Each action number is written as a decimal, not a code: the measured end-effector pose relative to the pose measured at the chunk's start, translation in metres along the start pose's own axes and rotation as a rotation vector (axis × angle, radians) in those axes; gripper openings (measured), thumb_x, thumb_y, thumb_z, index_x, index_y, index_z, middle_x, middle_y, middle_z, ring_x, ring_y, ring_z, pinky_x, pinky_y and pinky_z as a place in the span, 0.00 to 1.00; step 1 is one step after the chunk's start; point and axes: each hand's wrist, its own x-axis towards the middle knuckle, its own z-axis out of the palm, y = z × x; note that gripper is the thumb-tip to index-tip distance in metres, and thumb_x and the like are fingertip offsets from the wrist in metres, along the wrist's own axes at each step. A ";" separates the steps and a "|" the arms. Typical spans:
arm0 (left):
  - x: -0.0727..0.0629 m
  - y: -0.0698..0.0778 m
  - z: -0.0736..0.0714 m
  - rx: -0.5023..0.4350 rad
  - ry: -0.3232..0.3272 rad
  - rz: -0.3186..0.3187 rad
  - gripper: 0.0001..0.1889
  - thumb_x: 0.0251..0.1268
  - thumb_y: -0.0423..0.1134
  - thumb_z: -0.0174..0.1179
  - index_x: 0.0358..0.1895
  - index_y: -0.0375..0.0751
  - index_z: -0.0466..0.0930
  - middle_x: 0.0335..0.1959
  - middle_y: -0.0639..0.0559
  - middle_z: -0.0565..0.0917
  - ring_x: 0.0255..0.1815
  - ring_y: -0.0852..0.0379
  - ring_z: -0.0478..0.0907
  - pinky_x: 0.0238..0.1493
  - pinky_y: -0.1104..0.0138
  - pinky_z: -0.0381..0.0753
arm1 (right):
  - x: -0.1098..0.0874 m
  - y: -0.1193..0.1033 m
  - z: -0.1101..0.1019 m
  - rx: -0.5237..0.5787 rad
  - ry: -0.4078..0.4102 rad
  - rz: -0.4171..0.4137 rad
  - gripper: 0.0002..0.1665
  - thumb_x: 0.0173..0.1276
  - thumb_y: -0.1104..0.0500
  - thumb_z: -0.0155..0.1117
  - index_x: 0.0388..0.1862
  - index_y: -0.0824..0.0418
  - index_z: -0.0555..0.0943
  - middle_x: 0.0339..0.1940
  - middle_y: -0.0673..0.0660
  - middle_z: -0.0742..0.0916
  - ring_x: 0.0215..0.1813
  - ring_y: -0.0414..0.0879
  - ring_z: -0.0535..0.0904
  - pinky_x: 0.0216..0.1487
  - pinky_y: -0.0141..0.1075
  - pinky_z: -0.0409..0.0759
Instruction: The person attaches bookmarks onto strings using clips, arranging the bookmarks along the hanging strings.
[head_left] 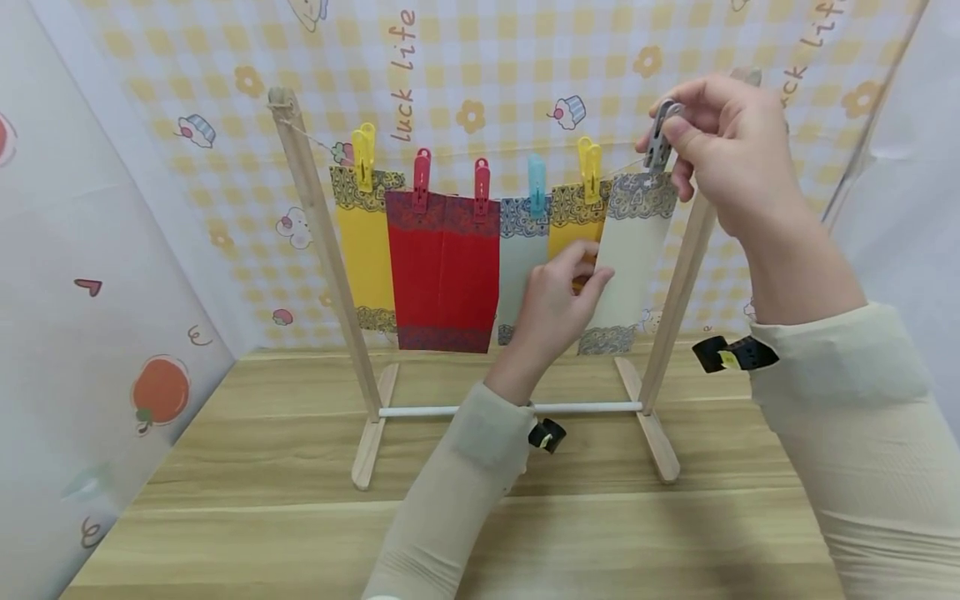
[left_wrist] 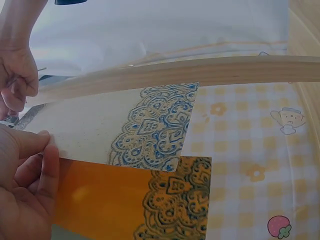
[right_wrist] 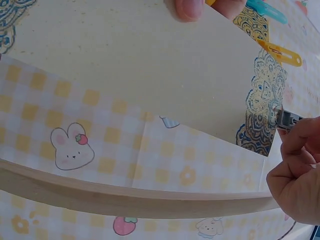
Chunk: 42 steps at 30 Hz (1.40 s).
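Note:
A cream paper card (head_left: 634,250) with lace-like patterned bands hangs at the right end of a string between two wooden posts. My right hand (head_left: 742,154) pinches a grey clothespin (head_left: 658,148) at the card's top edge; in the right wrist view the clothespin (right_wrist: 288,119) sits over the patterned band. My left hand (head_left: 557,293) pinches the card's left edge between thumb and fingers, as the left wrist view shows. Just behind that hand hangs an orange-yellow card (left_wrist: 100,192), its top held by a yellow clothespin (head_left: 592,173).
Further left hang a pale blue-grey card (head_left: 522,250) under a blue clothespin (head_left: 537,185), two red cards (head_left: 442,275) under red clothespins, and a yellow card (head_left: 365,258). The wooden rack (head_left: 318,208) has a white crossbar (head_left: 592,408) and stands on a wood-grain table (head_left: 300,533) before a checked backdrop.

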 end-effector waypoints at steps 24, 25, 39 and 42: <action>0.007 0.002 0.009 -0.087 0.018 -0.051 0.15 0.69 0.36 0.62 0.54 0.32 0.78 0.43 0.42 0.90 0.41 0.54 0.87 0.41 0.81 0.80 | -0.007 0.001 -0.011 -0.119 -0.055 0.063 0.15 0.71 0.65 0.61 0.55 0.64 0.82 0.31 0.49 0.91 0.10 0.44 0.70 0.12 0.30 0.67; 0.006 0.001 0.009 -0.084 0.013 -0.056 0.14 0.69 0.35 0.62 0.53 0.32 0.79 0.43 0.42 0.90 0.41 0.54 0.87 0.42 0.81 0.80 | -0.008 0.000 -0.011 -0.132 -0.057 0.069 0.16 0.71 0.65 0.62 0.57 0.64 0.81 0.32 0.49 0.91 0.10 0.44 0.71 0.12 0.30 0.67; -0.023 -0.019 -0.003 -0.046 -0.107 -0.183 0.09 0.71 0.38 0.60 0.47 0.39 0.86 0.40 0.49 0.90 0.38 0.60 0.86 0.43 0.76 0.81 | -0.012 -0.003 -0.012 0.085 0.028 0.056 0.18 0.66 0.65 0.68 0.55 0.62 0.82 0.40 0.53 0.90 0.15 0.44 0.80 0.14 0.27 0.66; -0.035 -0.022 -0.007 -0.026 -0.168 -0.217 0.09 0.71 0.39 0.61 0.48 0.40 0.86 0.40 0.51 0.90 0.38 0.62 0.86 0.43 0.75 0.82 | -0.015 -0.003 -0.014 0.136 0.035 0.016 0.16 0.65 0.67 0.68 0.53 0.64 0.83 0.39 0.54 0.91 0.19 0.44 0.82 0.16 0.25 0.67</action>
